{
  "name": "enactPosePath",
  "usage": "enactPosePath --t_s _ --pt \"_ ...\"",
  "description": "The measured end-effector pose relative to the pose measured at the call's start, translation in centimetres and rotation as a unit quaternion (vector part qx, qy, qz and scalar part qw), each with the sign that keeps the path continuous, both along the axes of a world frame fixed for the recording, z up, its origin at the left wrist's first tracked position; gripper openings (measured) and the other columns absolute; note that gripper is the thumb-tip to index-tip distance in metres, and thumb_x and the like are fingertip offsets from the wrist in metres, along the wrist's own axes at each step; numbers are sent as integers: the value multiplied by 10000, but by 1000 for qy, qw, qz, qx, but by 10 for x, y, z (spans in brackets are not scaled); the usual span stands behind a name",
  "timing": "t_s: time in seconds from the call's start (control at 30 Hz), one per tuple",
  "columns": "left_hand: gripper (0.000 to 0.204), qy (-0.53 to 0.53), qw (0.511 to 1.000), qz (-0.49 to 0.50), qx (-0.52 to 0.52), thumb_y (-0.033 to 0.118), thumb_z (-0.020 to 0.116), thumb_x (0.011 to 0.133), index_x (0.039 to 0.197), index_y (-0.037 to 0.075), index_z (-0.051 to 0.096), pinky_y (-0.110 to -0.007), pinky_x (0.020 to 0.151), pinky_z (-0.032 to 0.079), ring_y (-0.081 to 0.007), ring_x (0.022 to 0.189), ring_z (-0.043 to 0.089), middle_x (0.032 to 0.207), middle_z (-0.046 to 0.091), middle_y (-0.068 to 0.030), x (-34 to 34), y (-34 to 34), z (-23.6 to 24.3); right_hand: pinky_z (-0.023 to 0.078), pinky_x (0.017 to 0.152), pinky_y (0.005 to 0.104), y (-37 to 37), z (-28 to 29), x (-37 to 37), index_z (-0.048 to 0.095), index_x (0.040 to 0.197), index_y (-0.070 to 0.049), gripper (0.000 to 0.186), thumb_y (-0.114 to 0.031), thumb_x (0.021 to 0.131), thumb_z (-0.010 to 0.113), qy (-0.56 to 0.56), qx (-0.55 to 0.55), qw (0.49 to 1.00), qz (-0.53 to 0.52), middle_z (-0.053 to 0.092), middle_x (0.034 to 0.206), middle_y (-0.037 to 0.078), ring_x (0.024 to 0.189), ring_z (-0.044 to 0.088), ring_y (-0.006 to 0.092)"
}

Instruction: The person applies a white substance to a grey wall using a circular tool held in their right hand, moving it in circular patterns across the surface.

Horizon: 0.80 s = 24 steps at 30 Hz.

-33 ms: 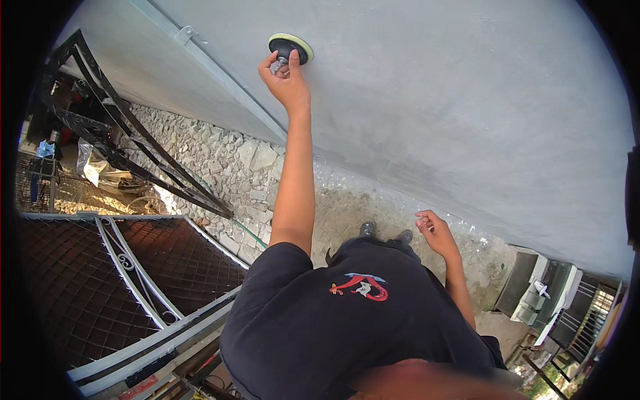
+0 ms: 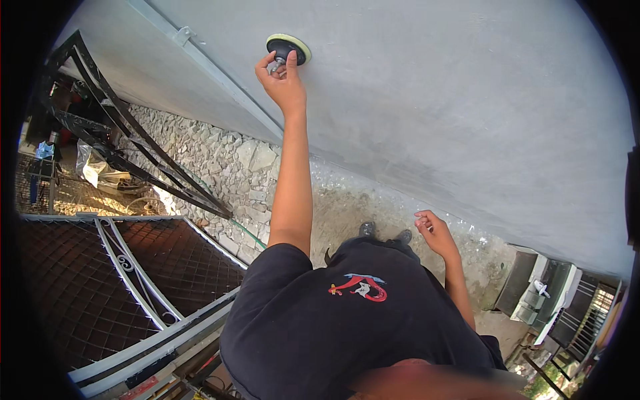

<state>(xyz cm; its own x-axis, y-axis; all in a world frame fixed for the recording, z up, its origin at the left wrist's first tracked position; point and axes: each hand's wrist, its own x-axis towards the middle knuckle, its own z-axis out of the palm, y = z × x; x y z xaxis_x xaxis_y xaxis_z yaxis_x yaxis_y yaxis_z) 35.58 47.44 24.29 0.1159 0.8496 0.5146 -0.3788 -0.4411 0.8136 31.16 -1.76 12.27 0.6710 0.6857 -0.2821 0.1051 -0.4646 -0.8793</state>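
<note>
Left hand [image 2: 283, 83]: reaching up the grey wall [image 2: 467, 100], fingers closing around the dark stem of a round pad tool [image 2: 288, 48].
Pad tool: its pale green disc is pressing flat against the wall, near a grey pipe [image 2: 220, 73] (the pipe is running diagonally).
Right hand [image 2: 435, 232]: hanging low beside the wall, fingers loosely curling, holding nothing.
Below: stony ground [image 2: 227, 160] and a metal gate [image 2: 127, 280] are lying at the left.

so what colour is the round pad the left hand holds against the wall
The sanding pad has a black backing with a pale yellow-green face, clearest in the head view.
</note>
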Motion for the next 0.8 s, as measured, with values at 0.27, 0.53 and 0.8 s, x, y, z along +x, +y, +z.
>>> enactPosePath --t_s 0.27,0.53,0.8 --pt "458 -83 990 11 -114 232 777 945 1262 54 498 -248 719 491 -117 788 606 1134 591 -80 -5 25 -2 494 691 314 0 7 7 632 1204 -50 264 -211 997 656 -14 -14 1000 -22 674 909 59 785 605 150" --pt "512 -63 996 37 -44 298 804 916 1247 38 514 -273 749 520 -145 843 650 1202 586 -86 -3 41 0 504 707 313 2 10 13 630 1223 -52 278 -213 999 652 -22 -24 999 -10 688 930 81 807 627 168" --pt "549 -15 981 172 -93 384 794 910 1250 37 537 -350 767 546 -219 888 649 1223 593 -125 -5 70 -5 505 697 312 -5 4 15 631 1216 -46 277 -204 991 662 -25 -13 999 -32 693 937 83 795 622 171"
